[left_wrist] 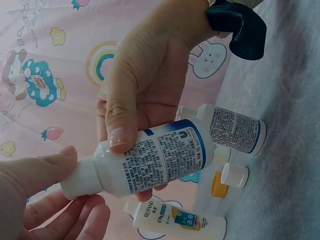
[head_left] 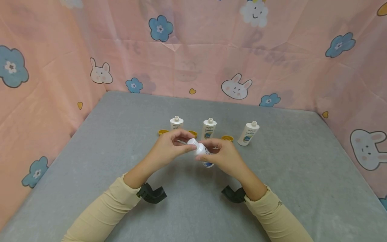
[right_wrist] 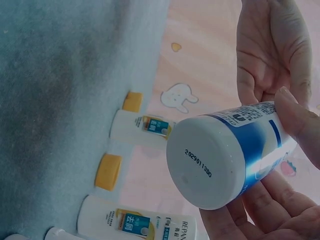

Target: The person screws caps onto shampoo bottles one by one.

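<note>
Both hands are on one small white bottle (head_left: 199, 151) with a blue-edged label, held tilted above the table. My right hand (head_left: 225, 157) grips its body between thumb and fingers. My left hand (head_left: 172, 144) pinches the white cap (left_wrist: 82, 178), which sits on the bottle's neck. In the right wrist view the bottle's base (right_wrist: 205, 162) faces the camera, with a printed number on it. Behind the hands, three cream-white bottles with bare necks stand in a row: a left one (head_left: 176, 122), a middle one (head_left: 209, 128) and a right one (head_left: 248, 133).
Yellow caps lie by the row: one at left (head_left: 163, 132), one in the middle (head_left: 192, 133), one at right (head_left: 227, 138). In the left wrist view a second white bottle (left_wrist: 232, 128) with a printed label stands near a loose white cap (left_wrist: 235, 175). A pink printed curtain (head_left: 196, 60) surrounds the grey table (head_left: 136, 114).
</note>
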The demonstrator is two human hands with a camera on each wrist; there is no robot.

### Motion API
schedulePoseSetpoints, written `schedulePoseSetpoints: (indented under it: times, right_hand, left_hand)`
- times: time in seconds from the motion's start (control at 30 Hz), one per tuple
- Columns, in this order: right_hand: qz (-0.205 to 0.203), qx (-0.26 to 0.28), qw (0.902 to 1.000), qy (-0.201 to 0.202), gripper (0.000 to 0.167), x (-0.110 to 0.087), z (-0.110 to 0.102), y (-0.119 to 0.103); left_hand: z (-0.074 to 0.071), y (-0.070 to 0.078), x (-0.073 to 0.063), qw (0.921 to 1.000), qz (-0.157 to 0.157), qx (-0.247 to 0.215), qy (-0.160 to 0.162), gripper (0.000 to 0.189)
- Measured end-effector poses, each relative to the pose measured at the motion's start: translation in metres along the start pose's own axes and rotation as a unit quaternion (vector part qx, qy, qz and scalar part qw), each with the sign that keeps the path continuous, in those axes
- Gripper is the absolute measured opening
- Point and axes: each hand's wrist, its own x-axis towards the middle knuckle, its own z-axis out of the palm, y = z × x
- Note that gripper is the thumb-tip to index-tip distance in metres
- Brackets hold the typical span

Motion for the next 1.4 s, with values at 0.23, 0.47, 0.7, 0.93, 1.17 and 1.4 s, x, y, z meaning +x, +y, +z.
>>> schedulePoseSetpoints:
  times: [0.23,0.47,0.7,0.93,1.17,1.4]
  right_hand:
    - [0.002,0.001,1.0000,0.001,0.039,0.0003,0.0000,0.0004]
    - [0.005,0.001,1.0000,0.000,0.039,0.0004,-0.0004,0.0008]
    - [0.008,-0.001,1.0000,-0.001,0.039,0.0009,-0.0009,0.0017]
    - [0.009,0.003,0.9999,-0.004,0.038,0.0005,-0.0017,0.0011]
    - [0.005,0.000,1.0000,-0.004,0.037,-0.0004,-0.0014,-0.0013]
    - [0.006,-0.001,1.0000,-0.001,0.038,0.0005,-0.0004,0.0005]
  left_hand:
    - [0.0006,-0.0008,0.0007,1.0000,0.004,0.002,0.001,0.028]
    - [0.0007,-0.0011,0.0006,0.9997,0.017,0.016,-0.007,0.031]
    - [0.0003,0.0000,0.0000,0.9992,0.028,0.011,-0.025,0.031]
    - [-0.0024,0.0017,-0.0018,0.9989,0.038,0.000,-0.026,0.037]
    - [-0.0017,0.0019,-0.0004,0.9999,0.016,0.000,0.003,0.029]
    - [-0.0011,0.0015,-0.0012,0.9996,0.022,0.018,0.008,0.027]
